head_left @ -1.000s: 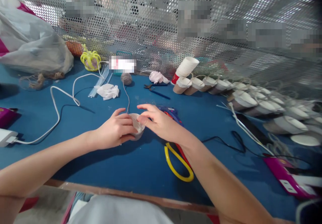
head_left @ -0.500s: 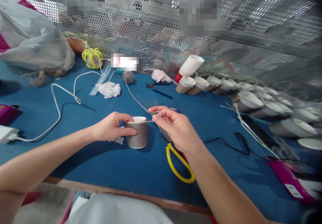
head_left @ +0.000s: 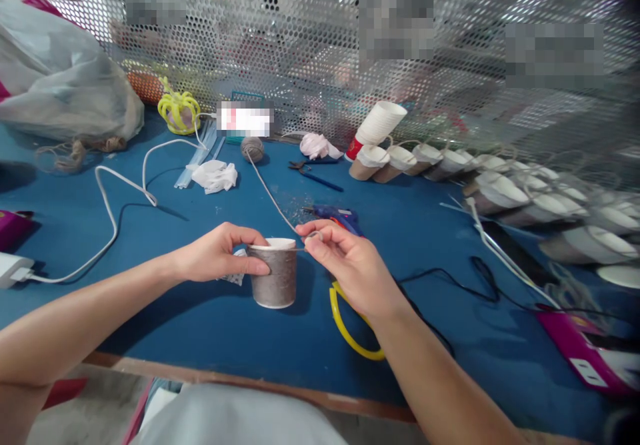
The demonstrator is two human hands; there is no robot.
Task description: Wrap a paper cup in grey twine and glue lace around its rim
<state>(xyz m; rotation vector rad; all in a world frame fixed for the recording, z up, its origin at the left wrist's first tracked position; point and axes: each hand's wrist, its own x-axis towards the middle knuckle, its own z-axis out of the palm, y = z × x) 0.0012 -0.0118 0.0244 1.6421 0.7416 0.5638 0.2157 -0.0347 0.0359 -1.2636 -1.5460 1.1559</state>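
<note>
A paper cup (head_left: 275, 282) wrapped in grey-brown cord stands upright, held at its rim by my left hand (head_left: 233, 252). The thumb presses the outside and the fingers reach over the edge. My right hand (head_left: 345, 258) pinches the thin grey cord (head_left: 273, 198), pulled straight from just under the cup's rim. From these fingers the cord runs back to a ball of cord (head_left: 253, 148). Beyond my right hand lies a blue glue gun (head_left: 333, 215), partly covered. Yellow scissor handles (head_left: 350, 328) show beneath my right wrist.
Several wrapped cups with handles (head_left: 500, 192) stand at the right, near a stack of white cups (head_left: 383, 125). Blue-handled pliers (head_left: 320, 178), crumpled white paper (head_left: 215, 176) and a white cable (head_left: 115, 212) lie on the blue table. A perforated metal screen (head_left: 300, 45) rises behind.
The cup has shifted slightly toward me and to the right, with its cord still taut. My right hand has moved a little right and down, exposing more of the glue gun.
</note>
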